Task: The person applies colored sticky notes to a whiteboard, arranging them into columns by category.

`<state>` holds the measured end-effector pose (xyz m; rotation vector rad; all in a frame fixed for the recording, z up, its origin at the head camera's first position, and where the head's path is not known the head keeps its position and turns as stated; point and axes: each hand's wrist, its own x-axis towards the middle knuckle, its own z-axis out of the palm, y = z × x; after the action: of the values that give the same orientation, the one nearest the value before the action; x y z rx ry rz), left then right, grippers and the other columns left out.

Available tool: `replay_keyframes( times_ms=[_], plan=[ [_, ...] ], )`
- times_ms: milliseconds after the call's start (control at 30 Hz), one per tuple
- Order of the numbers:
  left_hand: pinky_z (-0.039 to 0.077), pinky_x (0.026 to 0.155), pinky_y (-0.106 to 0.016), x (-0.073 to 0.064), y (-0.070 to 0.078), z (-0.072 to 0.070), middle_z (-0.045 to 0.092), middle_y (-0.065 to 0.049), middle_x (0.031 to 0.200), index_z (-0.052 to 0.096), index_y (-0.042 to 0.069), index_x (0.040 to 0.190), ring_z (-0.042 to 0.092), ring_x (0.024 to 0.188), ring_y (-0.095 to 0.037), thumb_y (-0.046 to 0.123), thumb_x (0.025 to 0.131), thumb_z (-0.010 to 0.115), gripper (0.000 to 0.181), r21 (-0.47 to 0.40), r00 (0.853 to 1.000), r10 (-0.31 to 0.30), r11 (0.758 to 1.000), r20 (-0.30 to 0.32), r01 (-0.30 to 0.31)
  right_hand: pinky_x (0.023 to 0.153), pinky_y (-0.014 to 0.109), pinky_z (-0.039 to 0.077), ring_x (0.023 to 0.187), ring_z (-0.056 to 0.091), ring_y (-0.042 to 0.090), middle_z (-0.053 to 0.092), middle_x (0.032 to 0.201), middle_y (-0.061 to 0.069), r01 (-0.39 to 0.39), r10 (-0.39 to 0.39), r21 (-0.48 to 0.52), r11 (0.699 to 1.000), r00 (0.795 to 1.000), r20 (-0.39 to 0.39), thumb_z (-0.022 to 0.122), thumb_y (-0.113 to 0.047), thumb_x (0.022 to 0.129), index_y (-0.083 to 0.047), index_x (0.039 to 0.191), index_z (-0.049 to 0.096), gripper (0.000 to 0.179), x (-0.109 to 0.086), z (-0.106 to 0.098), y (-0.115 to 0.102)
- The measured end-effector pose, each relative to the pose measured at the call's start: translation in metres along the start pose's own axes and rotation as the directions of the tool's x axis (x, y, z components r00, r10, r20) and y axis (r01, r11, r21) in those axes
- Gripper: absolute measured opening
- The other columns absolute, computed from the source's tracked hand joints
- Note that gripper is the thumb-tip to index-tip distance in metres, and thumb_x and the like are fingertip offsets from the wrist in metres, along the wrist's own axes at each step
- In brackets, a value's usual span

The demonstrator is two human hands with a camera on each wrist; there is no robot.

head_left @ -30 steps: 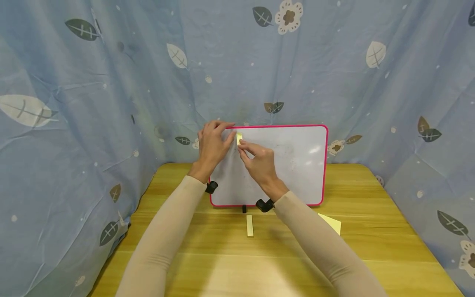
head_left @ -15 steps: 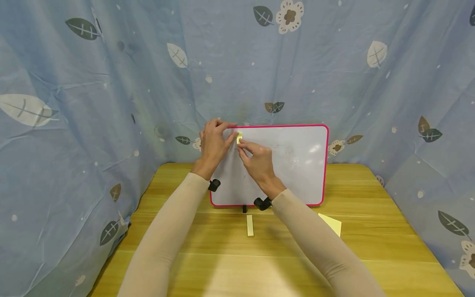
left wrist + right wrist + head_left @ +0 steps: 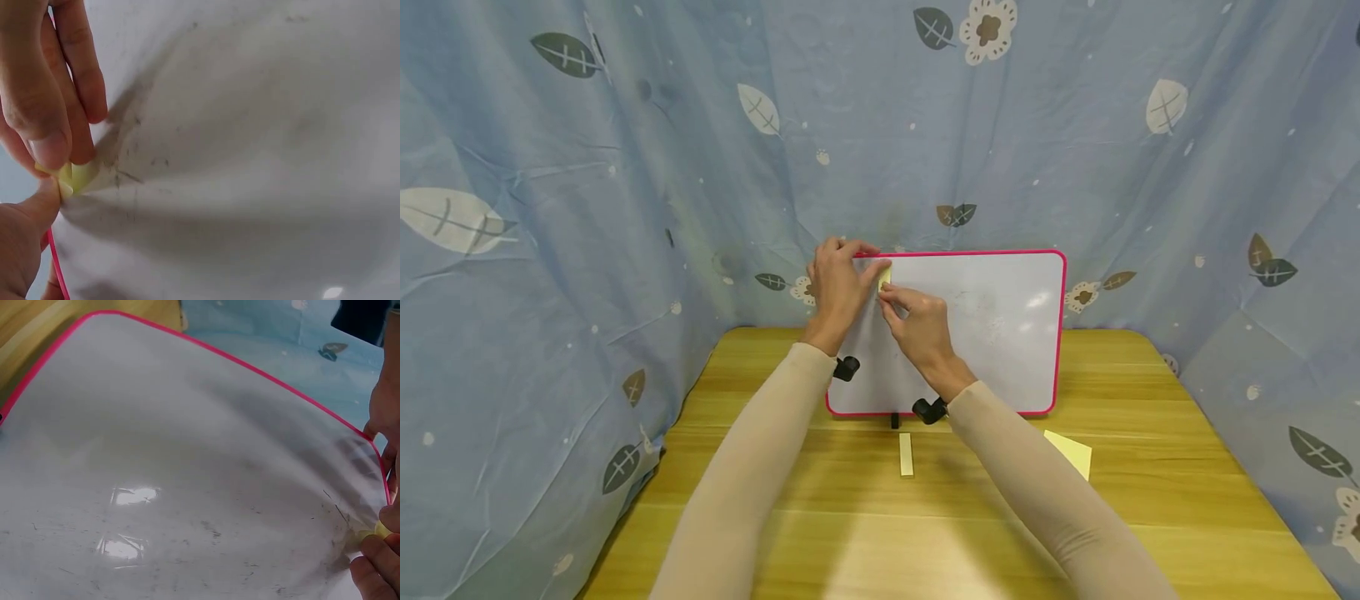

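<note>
A whiteboard (image 3: 1000,350) with a pink rim stands tilted back on the table. My left hand (image 3: 838,287) grips its upper-left edge, fingers over and behind the rim, thumb in front at the top of a small yellow sticky-note strip (image 3: 886,275). My right hand (image 3: 921,333) pinches the lower part of that strip between thumb and fingers. In the left wrist view the strip (image 3: 80,177) looks bent against the board, between the left thumb (image 3: 40,203) and the right fingers. The right wrist view catches only a sliver of the strip (image 3: 381,530) among the fingertips.
A narrow yellow strip pad (image 3: 906,455) lies on the wooden table (image 3: 880,533) in front of the board. Yellow paper (image 3: 1071,454) lies to the right, partly behind the right sleeve. One black stand foot (image 3: 894,421) pokes out below the board. Blue curtains (image 3: 880,125) surround the table.
My left hand has shifted slightly right, its thumb now over the top of the strip. The right hand keeps its pinch and has moved only slightly.
</note>
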<state>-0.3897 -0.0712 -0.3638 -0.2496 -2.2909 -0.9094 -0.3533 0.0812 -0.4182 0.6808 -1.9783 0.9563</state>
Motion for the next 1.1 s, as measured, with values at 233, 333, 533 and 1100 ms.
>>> replay_keyframes(
  times_ms=[233, 333, 533, 1100],
  plan=[
    [0.042, 0.127, -0.063, 0.001, 0.004, 0.002, 0.073, -0.014, 0.128, 0.090, 0.019, 0.120, 0.066, 0.132, -0.038, 0.041, 0.101, 0.093, 0.029, 0.010, 0.999, -0.026, 1.000, -0.026, 0.026, 0.099, 0.047, 0.072, 0.114, 0.089, 0.035, 0.088, 0.123, 0.018, 0.001, -0.001, -0.009, 1.000, 1.000, 0.013, 0.087, -0.001, 0.103, 0.003, 0.114, 0.091, 0.012, 0.001, 0.000, 0.000],
    [0.041, 0.130, -0.062, 0.002, 0.004, 0.002, 0.072, -0.014, 0.126, 0.089, 0.018, 0.119, 0.066, 0.129, -0.038, 0.040, 0.101, 0.093, 0.029, 0.008, 1.000, -0.013, 1.000, -0.029, 0.013, 0.100, 0.046, 0.071, 0.115, 0.089, 0.035, 0.088, 0.123, 0.018, 0.006, -0.005, -0.021, 1.000, 1.000, 0.012, 0.087, -0.001, 0.103, 0.003, 0.114, 0.091, 0.012, 0.001, -0.001, 0.000],
    [0.040, 0.133, -0.059, 0.001, 0.002, 0.000, 0.071, -0.014, 0.123, 0.089, 0.019, 0.121, 0.066, 0.124, -0.037, 0.038, 0.098, 0.094, 0.031, 0.024, 0.998, 0.044, 0.999, -0.035, -0.043, 0.100, 0.047, 0.071, 0.114, 0.089, 0.035, 0.089, 0.120, 0.018, 0.036, -0.036, -0.031, 0.999, 0.999, 0.003, 0.087, 0.000, 0.102, 0.004, 0.113, 0.090, 0.012, -0.001, -0.001, 0.000],
    [0.018, 0.144, -0.079, -0.016, -0.014, -0.003, 0.067, -0.013, 0.154, 0.079, 0.021, 0.150, 0.060, 0.156, -0.039, 0.034, 0.096, 0.097, 0.059, 0.108, 0.978, 0.204, 0.972, 0.045, -0.208, 0.099, 0.047, 0.072, 0.114, 0.089, 0.034, 0.088, 0.124, 0.018, 0.041, -0.039, -0.041, 0.998, 0.998, 0.058, 0.089, 0.002, 0.100, 0.003, 0.114, 0.091, 0.014, -0.021, -0.006, 0.002]
  ],
)
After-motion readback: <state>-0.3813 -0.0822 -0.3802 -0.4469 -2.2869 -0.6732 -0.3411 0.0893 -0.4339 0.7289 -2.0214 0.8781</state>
